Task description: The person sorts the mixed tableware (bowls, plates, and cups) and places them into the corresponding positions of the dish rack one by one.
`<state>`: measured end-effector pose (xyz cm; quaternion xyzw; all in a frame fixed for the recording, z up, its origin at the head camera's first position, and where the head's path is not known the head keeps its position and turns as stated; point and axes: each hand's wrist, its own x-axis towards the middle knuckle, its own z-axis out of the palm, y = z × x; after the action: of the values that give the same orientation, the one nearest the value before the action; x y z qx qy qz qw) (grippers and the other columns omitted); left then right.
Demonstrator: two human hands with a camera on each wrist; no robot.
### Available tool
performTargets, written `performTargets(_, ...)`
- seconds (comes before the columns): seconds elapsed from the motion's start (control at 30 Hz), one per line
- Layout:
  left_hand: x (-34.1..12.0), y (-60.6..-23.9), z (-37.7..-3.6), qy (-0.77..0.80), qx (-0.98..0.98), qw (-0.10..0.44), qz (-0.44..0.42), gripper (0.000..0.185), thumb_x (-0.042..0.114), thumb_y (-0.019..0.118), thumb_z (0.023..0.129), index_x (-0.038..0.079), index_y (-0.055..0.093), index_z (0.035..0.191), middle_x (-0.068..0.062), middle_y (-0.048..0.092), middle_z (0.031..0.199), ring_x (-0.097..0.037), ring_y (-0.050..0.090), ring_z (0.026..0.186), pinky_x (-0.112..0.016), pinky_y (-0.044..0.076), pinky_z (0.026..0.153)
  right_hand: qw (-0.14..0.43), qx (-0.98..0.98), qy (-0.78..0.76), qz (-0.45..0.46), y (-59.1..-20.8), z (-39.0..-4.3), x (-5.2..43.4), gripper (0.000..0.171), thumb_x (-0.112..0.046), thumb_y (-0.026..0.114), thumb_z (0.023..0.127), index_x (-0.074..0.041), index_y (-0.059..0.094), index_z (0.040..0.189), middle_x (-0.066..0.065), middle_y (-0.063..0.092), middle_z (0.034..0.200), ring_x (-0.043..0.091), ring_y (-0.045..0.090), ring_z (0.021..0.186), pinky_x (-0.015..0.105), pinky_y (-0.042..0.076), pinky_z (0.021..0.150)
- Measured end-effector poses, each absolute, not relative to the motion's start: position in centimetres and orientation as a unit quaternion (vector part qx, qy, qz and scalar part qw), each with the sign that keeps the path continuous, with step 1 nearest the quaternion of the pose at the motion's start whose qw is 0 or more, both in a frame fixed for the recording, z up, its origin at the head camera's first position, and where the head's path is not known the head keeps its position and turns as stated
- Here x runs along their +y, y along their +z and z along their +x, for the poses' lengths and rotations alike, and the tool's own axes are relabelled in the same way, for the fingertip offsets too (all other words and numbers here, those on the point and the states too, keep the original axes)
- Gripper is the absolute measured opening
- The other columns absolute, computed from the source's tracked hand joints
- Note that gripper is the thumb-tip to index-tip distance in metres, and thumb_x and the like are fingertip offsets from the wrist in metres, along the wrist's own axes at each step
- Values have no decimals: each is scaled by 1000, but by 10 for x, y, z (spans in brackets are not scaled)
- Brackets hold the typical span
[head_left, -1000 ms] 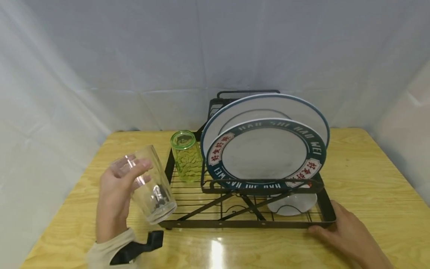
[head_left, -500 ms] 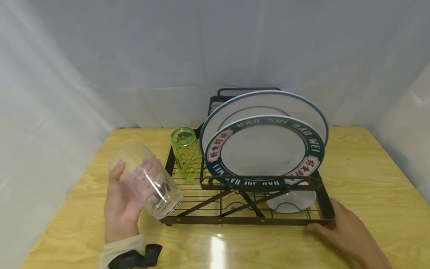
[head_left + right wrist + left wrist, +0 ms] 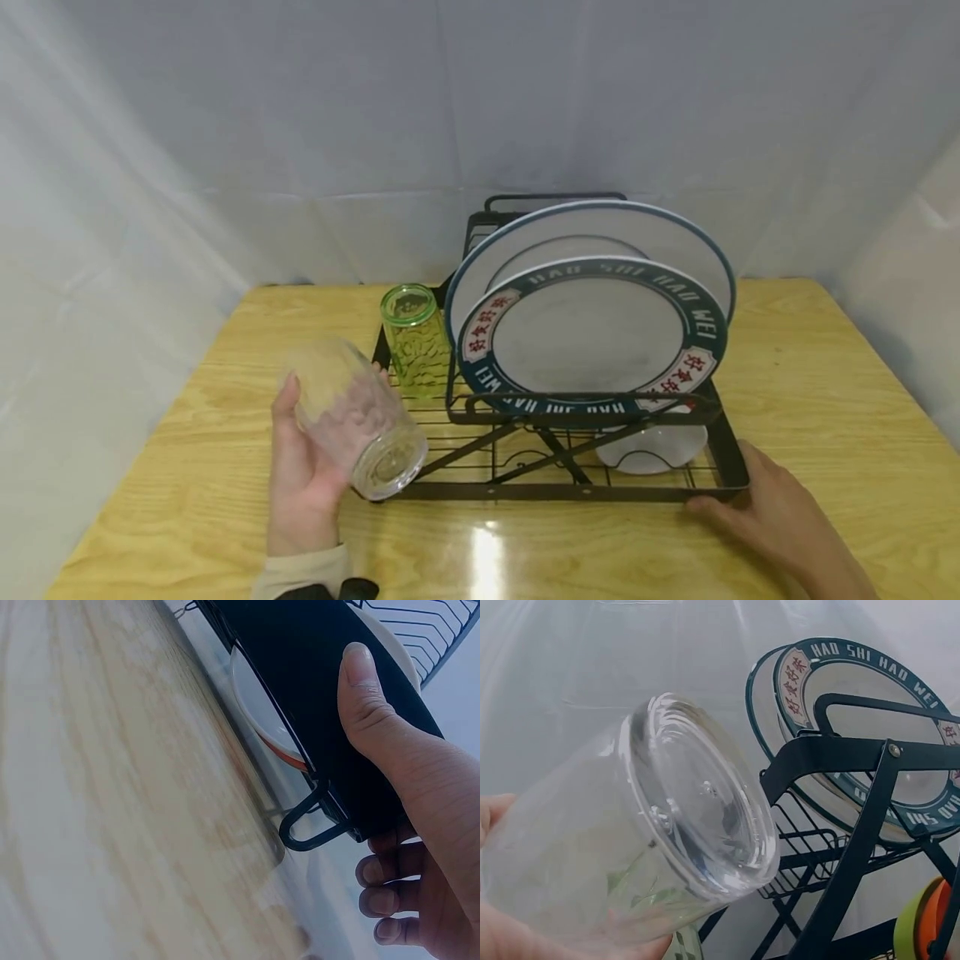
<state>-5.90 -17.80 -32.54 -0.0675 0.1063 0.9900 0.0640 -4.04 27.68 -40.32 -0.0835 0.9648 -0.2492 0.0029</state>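
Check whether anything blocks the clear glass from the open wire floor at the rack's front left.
Nothing visible blocks it. The left hand holds the clear glass tilted at the rack front-left corner. The wire floor beside it looks bare; the green glass stands further back, and the plates sit to the right.

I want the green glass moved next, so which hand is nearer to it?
Left. The left hand, holding the clear glass, is just in front of the green glass; the right hand grips the rack's far corner.
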Motion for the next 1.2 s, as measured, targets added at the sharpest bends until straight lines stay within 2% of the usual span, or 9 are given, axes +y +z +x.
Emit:
performTargets(0.23,-173,-332,-56,993,46,103,-36,59,38,66,91,23,37,140,-14,48,132,-34,53,116,-49,44,98,5,966,-245,-79,-402,-41,278,82,-52,81,70,5,52,122,23,64,107,41,62,96,58,50,78)
performTargets(0.3,-170,-332,-55,993,35,109,-40,61,41,66,90,24,36,140,-15,46,133,-34,53,117,-50,42,101,6,966,-245,-77,-402,-41,278,83,-52,81,70,5,52,122,22,64,107,40,62,96,57,50,78)
performTargets(0.47,-157,-330,-52,992,-1,114,-47,77,45,67,88,32,17,145,-11,32,142,-34,49,120,-49,32,109,7,966,-245,-77,-402,-41,278,82,-52,81,70,5,52,122,22,64,107,40,62,96,57,50,78)
performTargets(0.57,-148,-328,-50,993,-6,114,-35,83,47,65,89,38,6,147,-5,17,149,-33,48,121,-48,28,111,4,966,-246,-78,-401,-41,279,82,-51,81,71,5,52,123,23,64,107,41,62,97,57,50,78)
performTargets(0.67,-139,-326,-48,991,-24,125,-41,81,49,64,89,41,9,148,0,6,153,-35,47,120,-50,29,111,3,966,-245,-77,-402,-40,280,83,-51,82,70,6,51,124,24,64,108,42,62,97,58,49,79)
performTargets(0.73,-135,-326,-48,988,-52,135,-49,73,48,63,89,38,19,147,-1,9,153,-38,47,120,-50,29,110,4,965,-248,-80,-402,-39,280,83,-50,82,70,6,51,124,23,64,108,41,62,97,58,50,79)
performTargets(0.9,-133,-331,-47,972,-160,150,-80,51,45,56,93,24,44,138,-7,35,145,-45,41,123,-49,29,110,8,964,-255,-81,-404,-40,278,81,-51,81,70,4,53,123,20,65,108,39,63,97,57,50,79)
performTargets(1.1,-133,-336,-48,960,-196,127,-155,57,43,59,92,33,36,143,-6,27,149,-44,37,126,-48,30,110,4,964,-253,-80,-404,-40,276,80,-51,81,70,3,54,121,17,66,105,36,63,94,55,51,76)
performTargets(1.2,-133,-337,-50,961,-192,123,-155,62,44,60,90,37,32,145,-4,24,151,-43,36,127,-48,30,110,2,964,-253,-78,-404,-40,276,79,-51,81,70,3,54,120,18,66,105,37,63,94,55,51,76)
